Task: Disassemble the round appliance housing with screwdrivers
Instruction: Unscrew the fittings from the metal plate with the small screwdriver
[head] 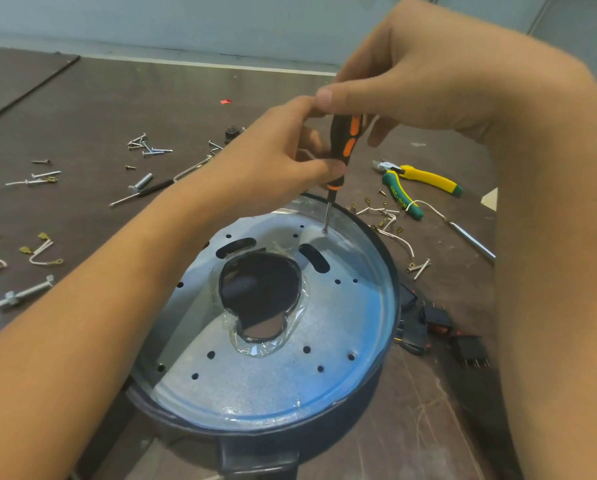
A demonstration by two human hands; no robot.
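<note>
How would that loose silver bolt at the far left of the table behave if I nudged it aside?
The silver bolt has a long round shank lying flat on the table, so it would probably roll, though its wider head should swing it in an arc. It looks like solid metal: likely stiff and heavy for its size. The smooth surface may be slippery to pinch.

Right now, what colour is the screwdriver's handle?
Black with orange patches on the screwdriver, seen from the head camera.
</note>
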